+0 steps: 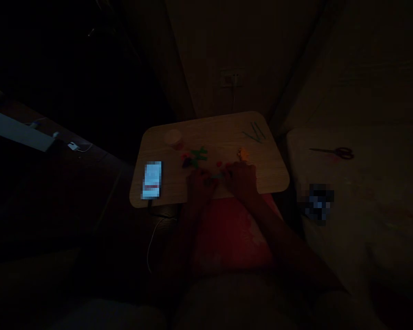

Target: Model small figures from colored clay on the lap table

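Note:
In dim light my left hand [200, 181] is at the near edge of a small wooden table, its fingers curled. Beside it my right hand [242, 178] is closed too, fingertips pointing left. A thin green strip [217, 176] spans the gap between them, pinched at both ends as far as the dark shows. Just beyond my fingers lies a small red piece [219, 163]. Green pieces [200, 154] and a dark piece [186, 162] are beyond my left hand. An orange-yellow clump [242, 154] sits past my right hand.
On the tabletop [213, 130] are a round pale container [173, 137], several thin green sticks [255, 133] and a lit phone [151, 180] with a cable. Scissors [344, 152] and a blurred dark object [319, 204] lie on a pale surface at right.

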Available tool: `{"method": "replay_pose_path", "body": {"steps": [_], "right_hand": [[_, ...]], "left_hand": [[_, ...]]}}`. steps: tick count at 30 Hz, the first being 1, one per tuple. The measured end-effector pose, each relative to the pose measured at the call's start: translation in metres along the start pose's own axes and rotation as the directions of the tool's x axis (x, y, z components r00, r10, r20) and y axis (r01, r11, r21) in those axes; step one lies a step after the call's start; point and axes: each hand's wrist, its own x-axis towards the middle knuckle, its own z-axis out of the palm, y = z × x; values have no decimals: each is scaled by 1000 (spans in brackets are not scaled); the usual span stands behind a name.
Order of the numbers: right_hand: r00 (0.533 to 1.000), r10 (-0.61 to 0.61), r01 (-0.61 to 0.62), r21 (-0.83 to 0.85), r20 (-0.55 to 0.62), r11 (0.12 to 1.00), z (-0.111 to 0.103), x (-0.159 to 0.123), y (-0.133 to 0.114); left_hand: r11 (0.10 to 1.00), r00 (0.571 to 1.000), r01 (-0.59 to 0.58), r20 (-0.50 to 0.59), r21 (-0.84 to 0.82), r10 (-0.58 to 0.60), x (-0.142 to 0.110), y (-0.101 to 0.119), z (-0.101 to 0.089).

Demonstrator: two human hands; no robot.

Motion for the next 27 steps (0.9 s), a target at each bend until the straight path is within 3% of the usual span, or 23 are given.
{"method": "replay_pose_path", "body": {"steps": [4,18,27], "right_hand": [[999,16,-15,23,-47,1000,3,-1,0],[1000,-20,20,-16,-1,1000,10,-2,-2],[975,122,-107,90,-184,990,-4,-4,5]], "left_hand": [[1000,1000,8,-1,15,-8,-1,-1,1],[1000,1000,-8,25,-2,8,1,-3,2],[985,999,-31,15,-169,34,-2,6,-2]]}}
